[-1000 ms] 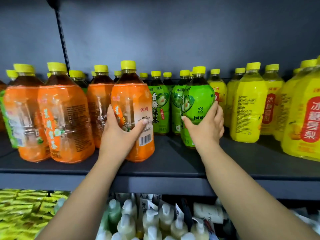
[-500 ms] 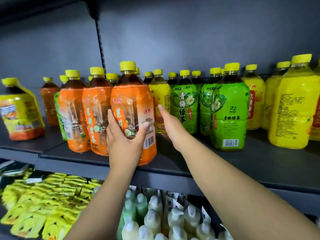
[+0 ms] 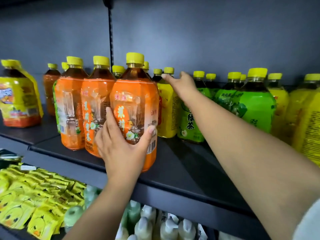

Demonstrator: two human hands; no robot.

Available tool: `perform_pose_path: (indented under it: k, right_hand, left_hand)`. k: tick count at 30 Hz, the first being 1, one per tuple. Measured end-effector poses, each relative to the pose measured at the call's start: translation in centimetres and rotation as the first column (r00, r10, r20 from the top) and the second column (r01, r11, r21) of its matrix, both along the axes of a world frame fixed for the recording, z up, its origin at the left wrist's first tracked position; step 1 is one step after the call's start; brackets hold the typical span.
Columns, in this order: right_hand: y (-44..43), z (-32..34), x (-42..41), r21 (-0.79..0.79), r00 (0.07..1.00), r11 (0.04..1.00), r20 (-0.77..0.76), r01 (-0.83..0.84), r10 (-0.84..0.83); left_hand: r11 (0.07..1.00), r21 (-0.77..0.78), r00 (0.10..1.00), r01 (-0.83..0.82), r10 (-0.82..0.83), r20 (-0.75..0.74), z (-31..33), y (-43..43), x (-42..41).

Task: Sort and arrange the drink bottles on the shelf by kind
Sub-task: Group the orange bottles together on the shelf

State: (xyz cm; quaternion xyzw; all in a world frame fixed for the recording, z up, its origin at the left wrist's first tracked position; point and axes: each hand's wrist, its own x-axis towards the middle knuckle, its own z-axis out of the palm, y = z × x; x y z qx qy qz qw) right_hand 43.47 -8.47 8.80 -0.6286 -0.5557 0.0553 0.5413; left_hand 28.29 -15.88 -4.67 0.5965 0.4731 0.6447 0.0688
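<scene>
My left hand (image 3: 121,146) grips the lower front of an orange-labelled tea bottle (image 3: 136,101) standing at the front of the dark shelf (image 3: 181,170). Two more orange bottles (image 3: 72,108) stand just left of it. My right hand (image 3: 183,84) reaches over a yellow-labelled bottle (image 3: 167,108) behind the orange one, fingers stretched toward its yellow cap; I cannot tell whether they touch it. Green-labelled bottles (image 3: 252,110) stand to the right, with several yellow bottles (image 3: 308,122) beyond them.
A tilted yellow-and-red bottle (image 3: 19,101) sits at the far left of the shelf. A black upright post (image 3: 110,32) runs up the back wall. Below are yellow snack packets (image 3: 34,201) and white and pale-green pump bottles (image 3: 155,226).
My right hand left the green bottle and moved left and back to the yellow bottle's top. My left hand kept its grip on the orange bottle. The view swung left.
</scene>
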Motion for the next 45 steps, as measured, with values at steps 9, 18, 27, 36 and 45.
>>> perform_pose_path:
  k: [9,18,27,36,45]
  right_hand:
    - [3.9,0.3,-0.8,-0.131,0.996,0.991,-0.084,-0.029,0.018]
    - [3.5,1.5,0.2,-0.137,0.999,0.990,-0.040,-0.025,0.020]
    - [1.6,0.5,0.5,-0.027,0.997,1.000,0.080,-0.004,0.006]
    - [-2.1,-0.6,1.3,0.058,0.999,0.997,0.032,-0.046,0.044]
    - [-7.4,-4.3,0.9,0.396,0.973,0.918,-0.205,-0.014,0.103]
  left_hand:
    - [0.999,0.027,1.000,-0.021,0.021,-0.002,-0.1,0.5,-0.1]
    - [0.999,0.029,1.000,-0.024,0.025,-0.008,0.0,0.4,0.0]
    - [0.999,0.000,0.999,-0.032,0.032,-0.026,0.0,0.2,-0.1]
    - [1.000,-0.018,0.999,-0.007,0.006,-0.036,0.0,-0.1,-0.2]
    - [1.000,-0.024,0.994,0.017,-0.019,-0.110,0.1,-0.2,-0.2]
